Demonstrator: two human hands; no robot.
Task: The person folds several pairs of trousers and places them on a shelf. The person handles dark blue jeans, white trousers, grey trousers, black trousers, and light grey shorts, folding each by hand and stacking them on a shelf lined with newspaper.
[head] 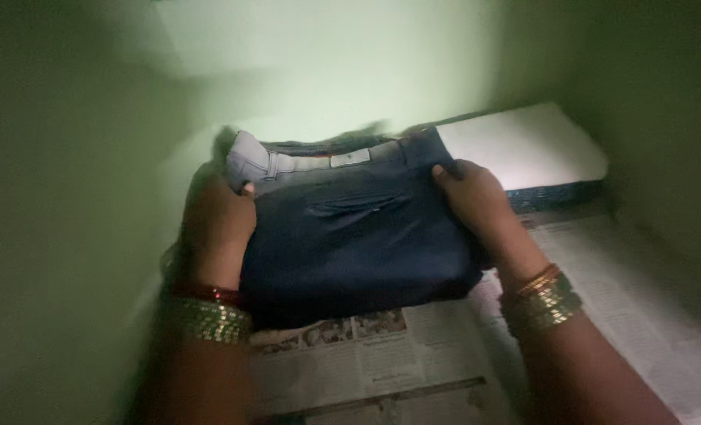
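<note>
One pair of dark trousers (358, 244) lies folded into a compact block on newspaper (382, 362) lining a shelf, its grey waistband turned toward the green wall (327, 63). The folding looks finished; only the last placing seems left. The left hand (217, 224) and right hand (476, 201) clasp its two sides, fingers (443, 171) curled over the edges. One white slab (523, 145) lies behind.

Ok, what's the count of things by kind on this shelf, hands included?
Hands: 2, left hand and right hand, both gripping the trousers
Folded dark blue trousers: 1
Newspaper lining: 1
White folded cloth: 1
Total: 5
</note>
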